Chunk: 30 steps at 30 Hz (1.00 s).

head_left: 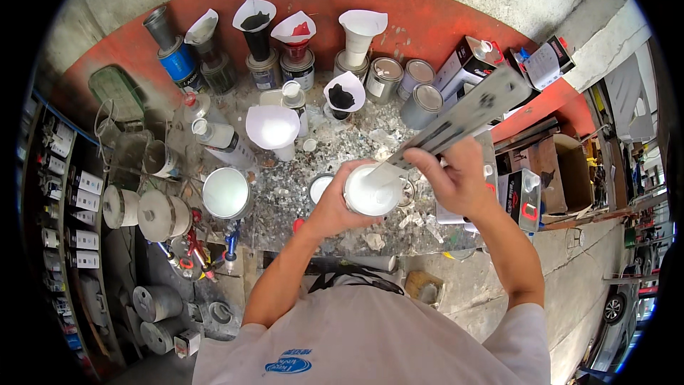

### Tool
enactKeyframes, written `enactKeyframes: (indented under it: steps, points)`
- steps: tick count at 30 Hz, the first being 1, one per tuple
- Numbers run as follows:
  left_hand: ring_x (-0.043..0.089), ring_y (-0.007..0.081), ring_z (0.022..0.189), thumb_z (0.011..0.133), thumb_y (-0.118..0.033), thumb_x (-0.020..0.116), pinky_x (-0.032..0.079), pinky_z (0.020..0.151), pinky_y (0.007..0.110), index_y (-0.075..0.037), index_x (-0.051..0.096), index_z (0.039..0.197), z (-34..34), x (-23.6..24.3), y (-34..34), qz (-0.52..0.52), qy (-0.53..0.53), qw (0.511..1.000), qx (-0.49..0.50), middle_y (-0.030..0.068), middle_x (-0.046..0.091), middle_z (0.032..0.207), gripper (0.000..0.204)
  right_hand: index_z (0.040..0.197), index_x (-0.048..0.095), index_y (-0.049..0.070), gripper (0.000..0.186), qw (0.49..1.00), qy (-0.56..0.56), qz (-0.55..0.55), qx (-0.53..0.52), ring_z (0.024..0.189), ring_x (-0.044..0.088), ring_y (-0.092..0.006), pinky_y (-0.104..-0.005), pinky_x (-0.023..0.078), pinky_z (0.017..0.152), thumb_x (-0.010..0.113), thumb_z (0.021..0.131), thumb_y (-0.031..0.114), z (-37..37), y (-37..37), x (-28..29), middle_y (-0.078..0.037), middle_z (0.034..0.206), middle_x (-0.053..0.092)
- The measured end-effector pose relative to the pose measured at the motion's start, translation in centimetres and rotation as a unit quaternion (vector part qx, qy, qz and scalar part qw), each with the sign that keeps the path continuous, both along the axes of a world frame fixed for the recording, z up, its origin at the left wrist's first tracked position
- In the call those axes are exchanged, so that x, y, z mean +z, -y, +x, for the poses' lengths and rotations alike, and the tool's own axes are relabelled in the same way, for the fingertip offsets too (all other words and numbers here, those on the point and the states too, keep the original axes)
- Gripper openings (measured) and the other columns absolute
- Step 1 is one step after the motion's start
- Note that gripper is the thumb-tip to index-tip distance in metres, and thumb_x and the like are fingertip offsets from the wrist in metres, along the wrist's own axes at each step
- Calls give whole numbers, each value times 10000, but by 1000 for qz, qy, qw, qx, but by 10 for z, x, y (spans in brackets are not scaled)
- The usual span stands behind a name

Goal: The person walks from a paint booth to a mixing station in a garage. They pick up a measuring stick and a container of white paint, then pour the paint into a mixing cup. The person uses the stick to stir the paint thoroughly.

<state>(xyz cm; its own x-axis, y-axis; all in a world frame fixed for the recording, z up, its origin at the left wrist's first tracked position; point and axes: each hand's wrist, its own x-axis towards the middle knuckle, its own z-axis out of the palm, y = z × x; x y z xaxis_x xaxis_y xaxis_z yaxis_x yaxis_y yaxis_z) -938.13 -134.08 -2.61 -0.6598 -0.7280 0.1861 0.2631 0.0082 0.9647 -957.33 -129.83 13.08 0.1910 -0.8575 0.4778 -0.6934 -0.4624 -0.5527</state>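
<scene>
My left hand [329, 208] is wrapped around a round container of white paint [375, 199] over the messy bench, fingers along its far side. My right hand [459, 180] grips a long, flat grey mixing stick [467, 110] with slots along it. The stick slants down to the left, and its lower end dips into the white paint. Left of my left hand stands an open can of white liquid [226, 194]. A paper strainer [273, 128] holding white sits in a cup behind it. Close by my left hand is a small round container [320, 188], partly hidden.
Cups with paper strainers [363, 25] stand on paint cans along the red backboard [399, 0]. Solvent tins [463, 64] crowd the back right. Spray guns [196, 246] hang at the front left edge. Shelves [85, 242] line the left; a cardboard box [573, 171] sits right.
</scene>
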Motion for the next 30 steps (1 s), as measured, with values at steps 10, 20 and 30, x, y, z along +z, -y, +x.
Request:
enactKeyframes:
  steps: [10,20,30]
  points:
    - [543,200,1213,633,-52,901,438,1041,348,-58,413,1366,-16,4,-6,-2,2,998,61,91,557,1293,881,843,683,32,104,993,12,-25,-112,508,571,-288,-372,421,487,710,883,124,1,-10,-22,-130,643,611]
    - [555,200,1188,631,-53,888,449,1021,350,-66,423,1353,-25,5,8,5,33,995,89,100,568,1272,859,834,653,13,161,980,58,-46,-185,480,547,-266,-362,405,472,693,915,147,7,-9,-44,-139,630,601]
    - [540,204,1211,619,-29,879,446,1035,353,-71,425,1348,-34,-6,16,6,5,996,85,96,551,1292,861,805,656,7,187,967,88,-34,-235,484,539,-262,-381,395,474,702,911,155,1,-4,-35,-154,617,580]
